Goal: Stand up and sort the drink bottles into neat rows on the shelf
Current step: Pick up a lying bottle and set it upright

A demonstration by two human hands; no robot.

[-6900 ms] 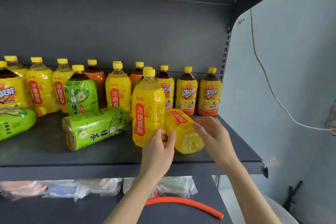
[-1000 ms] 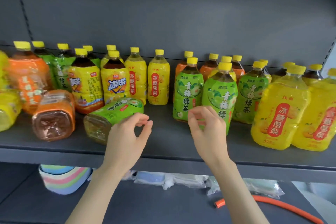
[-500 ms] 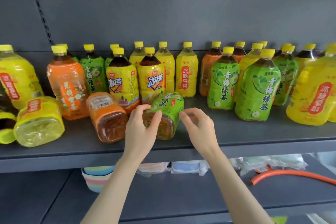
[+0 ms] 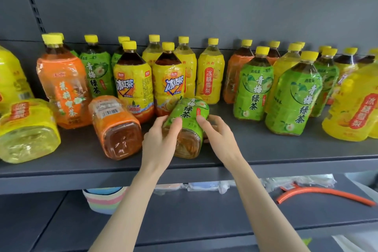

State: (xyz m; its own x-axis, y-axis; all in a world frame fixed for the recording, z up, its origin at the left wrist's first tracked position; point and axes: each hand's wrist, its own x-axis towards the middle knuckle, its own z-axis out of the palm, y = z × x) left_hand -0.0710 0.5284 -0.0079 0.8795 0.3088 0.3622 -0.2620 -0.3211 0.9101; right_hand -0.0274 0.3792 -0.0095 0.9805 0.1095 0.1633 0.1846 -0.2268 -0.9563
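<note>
A green-labelled tea bottle [image 4: 189,116] lies on its side on the grey shelf [image 4: 266,147], its base toward me. My left hand [image 4: 161,139] grips its left side and my right hand [image 4: 216,133] grips its right side. Left of it an orange-labelled bottle [image 4: 116,127] lies on its side, and a yellow bottle [image 4: 26,131] lies further left. Behind them stand several upright bottles with yellow caps: an orange one [image 4: 63,88], two iced-tea ones [image 4: 133,84], yellow pear ones [image 4: 210,75] and green ones [image 4: 294,98].
Big yellow bottles [image 4: 356,106] stand at the right end of the shelf. On the lower shelf sit a striped pastel bowl stack [image 4: 106,200], plastic-wrapped packs [image 4: 204,187] and an orange hose piece [image 4: 327,193]. Bare shelf surface shows in front of the green bottles.
The view has shifted left along the shelf. Both hands, which hovered near the lying green bottle, have closed on its sides.
</note>
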